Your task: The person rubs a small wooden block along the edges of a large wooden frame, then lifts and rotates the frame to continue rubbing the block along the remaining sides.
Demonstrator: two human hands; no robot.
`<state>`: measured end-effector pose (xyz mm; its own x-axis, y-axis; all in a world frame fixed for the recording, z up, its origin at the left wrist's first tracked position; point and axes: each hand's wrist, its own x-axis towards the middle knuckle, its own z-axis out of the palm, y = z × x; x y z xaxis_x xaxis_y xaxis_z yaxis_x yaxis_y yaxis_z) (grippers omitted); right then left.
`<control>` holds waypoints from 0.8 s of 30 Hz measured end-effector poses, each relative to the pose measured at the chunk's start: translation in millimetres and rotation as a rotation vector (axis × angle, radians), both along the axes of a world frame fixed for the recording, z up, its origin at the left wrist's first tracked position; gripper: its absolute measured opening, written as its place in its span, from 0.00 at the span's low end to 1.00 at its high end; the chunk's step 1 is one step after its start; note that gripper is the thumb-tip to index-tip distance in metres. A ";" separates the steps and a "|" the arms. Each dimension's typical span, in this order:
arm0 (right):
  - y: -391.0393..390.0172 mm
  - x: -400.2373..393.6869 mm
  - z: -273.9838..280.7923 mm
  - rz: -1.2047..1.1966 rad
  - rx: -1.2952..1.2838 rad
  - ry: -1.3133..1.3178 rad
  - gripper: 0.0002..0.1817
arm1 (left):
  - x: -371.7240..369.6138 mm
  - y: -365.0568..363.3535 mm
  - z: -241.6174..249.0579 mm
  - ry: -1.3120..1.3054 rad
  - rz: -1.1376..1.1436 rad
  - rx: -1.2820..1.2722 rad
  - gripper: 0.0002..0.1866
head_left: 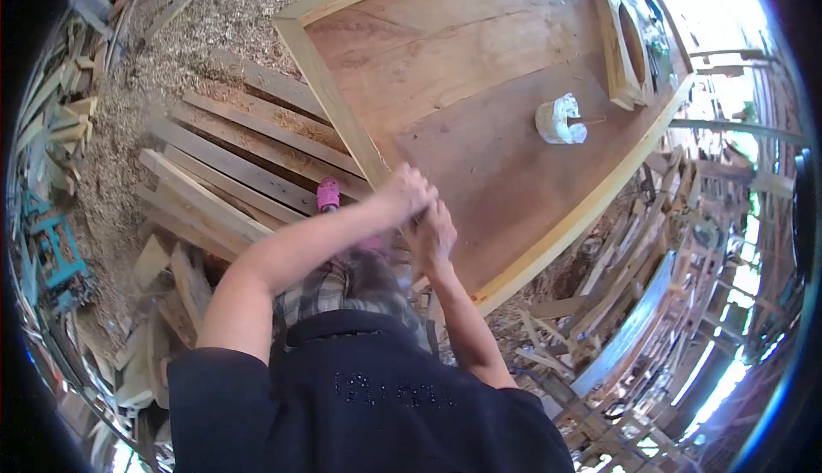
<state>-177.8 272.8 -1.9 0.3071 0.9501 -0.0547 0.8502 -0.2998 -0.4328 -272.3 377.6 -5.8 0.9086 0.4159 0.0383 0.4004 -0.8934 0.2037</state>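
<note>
My left hand (404,192) is closed, its fingers curled right against my right hand at the near left part of a large wooden panel. My right hand (432,232), just below it, is also closed. Whatever sits between the fingers is hidden and too small to name. Both hands are over the pale raised border (347,122) of the wooden panel (479,71). A thin light strand or crack line shows along that border just beyond my left hand. On the panel stands a cut-down whitish container (561,120) smeared with white paste, with a thin stick in it.
A wooden piece with an oval opening (621,45) rests at the panel's far right, beside small dark tools. Loose planks (248,148) lie to the left over wood shavings (180,53). Scrap wood (634,250) is heaped at right. A pink shoe (328,193) shows below.
</note>
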 end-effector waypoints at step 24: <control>85.2 -43.0 -12.0 0.021 0.017 0.101 0.08 | -52.4 88.7 16.5 -0.056 0.012 -0.186 0.03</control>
